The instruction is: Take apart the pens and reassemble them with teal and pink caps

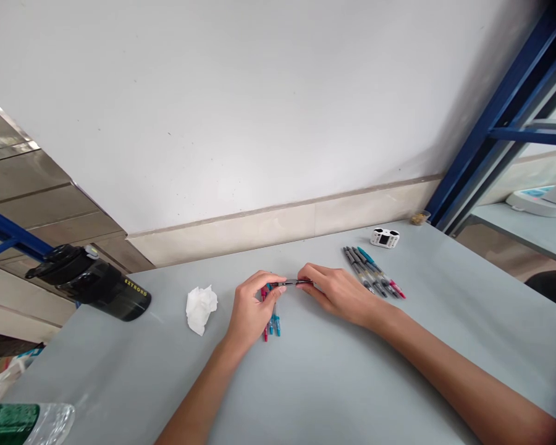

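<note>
Between my two hands a dark, slim pen [289, 283] is held level above the table. My left hand [252, 304] pinches its left end between thumb and fingers. The other end is gripped by my right hand [336, 290], whose curled fingers cover part of it. Just under and beside my left hand lie several pens with blue and red ends [277, 326], partly hidden by the fingers. To the right of my right hand, several more pens [370, 272] lie side by side, mostly dark, with a teal one and a red-ended one among them.
A crumpled white tissue [201, 309] lies left of my left hand. Farther left stands a black bottle [99, 284], with a clear green-labelled bottle [28, 423] at the lower left corner. A white device [384, 238] and a small clear cup [419, 217] sit near the wall on the grey table [333, 383].
</note>
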